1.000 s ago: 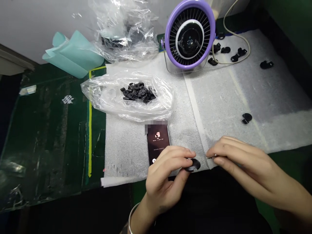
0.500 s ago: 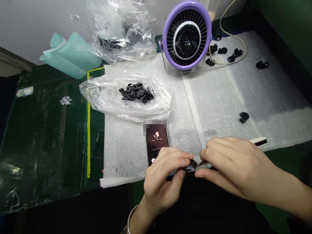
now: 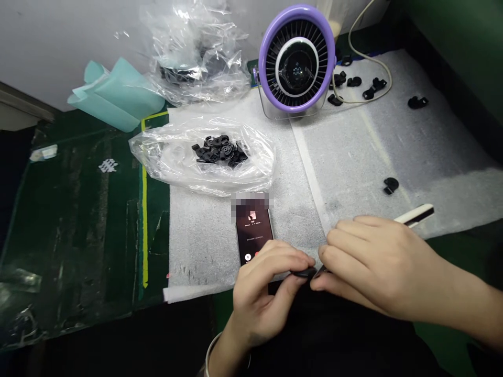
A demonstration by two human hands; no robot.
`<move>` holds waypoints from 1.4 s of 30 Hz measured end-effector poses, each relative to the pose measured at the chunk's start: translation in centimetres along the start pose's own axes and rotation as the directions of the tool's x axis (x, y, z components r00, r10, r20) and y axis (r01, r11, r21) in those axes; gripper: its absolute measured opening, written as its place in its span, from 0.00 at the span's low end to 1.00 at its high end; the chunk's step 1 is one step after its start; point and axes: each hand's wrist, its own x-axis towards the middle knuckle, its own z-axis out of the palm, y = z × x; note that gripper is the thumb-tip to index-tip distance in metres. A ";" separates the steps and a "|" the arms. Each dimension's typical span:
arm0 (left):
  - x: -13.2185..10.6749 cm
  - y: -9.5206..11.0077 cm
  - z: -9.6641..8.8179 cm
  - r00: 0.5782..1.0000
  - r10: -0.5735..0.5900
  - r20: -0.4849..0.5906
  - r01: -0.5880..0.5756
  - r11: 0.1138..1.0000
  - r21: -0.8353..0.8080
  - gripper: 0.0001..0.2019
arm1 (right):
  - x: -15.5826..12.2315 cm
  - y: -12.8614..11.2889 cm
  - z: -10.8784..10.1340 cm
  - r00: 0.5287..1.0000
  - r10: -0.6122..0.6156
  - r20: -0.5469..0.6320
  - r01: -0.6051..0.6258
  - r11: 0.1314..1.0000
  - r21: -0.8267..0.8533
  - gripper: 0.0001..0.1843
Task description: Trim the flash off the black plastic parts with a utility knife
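Pinching black part (image 3: 302, 273) with left fingers (image 3: 281, 263), white tool (image 3: 415, 213) with right fingers (image 3: 346, 262), left hand (image 3: 257, 293) partly hiding phone (image 3: 254, 230), fan (image 3: 297, 63) beyond

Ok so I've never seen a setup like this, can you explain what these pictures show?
Sure. There's no machine here, just a person's two bare hands, seen from a camera worn on their head, looking forward and down. The left hand holds a small black part. Beside it, the right hand pinches a thin dark tip, mostly hidden; a white handle shows behind that hand. On the pale sheet lie a phone, a clear bag with black pieces, and a purple fan.
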 end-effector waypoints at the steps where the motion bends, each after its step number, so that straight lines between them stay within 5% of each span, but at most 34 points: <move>1: 0.0 0.0 0.0 0.999 -0.045 0.018 0.046 0.998 -0.052 0.09 | 0.0 0.0 -0.1 1.000 -0.019 0.006 0.019 1.000 0.005 0.21; 9: -0.3 0.1 0.2 0.983 -0.177 0.052 0.184 0.963 -0.199 0.06 | 0.3 0.4 -0.7 1.000 -0.015 0.009 0.015 0.999 0.040 0.26; 16: -0.1 0.3 0.4 0.999 -0.051 -0.003 0.050 0.993 -0.104 0.07 | -0.3 0.4 -0.6 0.999 0.043 0.003 -0.043 0.996 0.074 0.21; 24: -0.2 0.0 0.5 0.998 0.052 -0.036 -0.051 0.999 0.017 0.12 | -0.6 -0.4 0.2 0.990 0.113 -0.088 -0.070 0.916 0.394 0.05; 36: -0.4 0.0 1.7 0.984 -0.164 -0.063 0.156 0.982 -0.105 0.06 | -2.4 -1.1 1.9 0.976 -0.052 -0.209 0.090 0.980 0.177 0.14; 42: -0.4 -0.2 1.2 0.981 0.061 -0.182 -0.065 0.998 -0.011 0.10 | -1.5 -0.4 0.6 0.988 0.123 -0.096 -0.099 0.969 0.228 0.11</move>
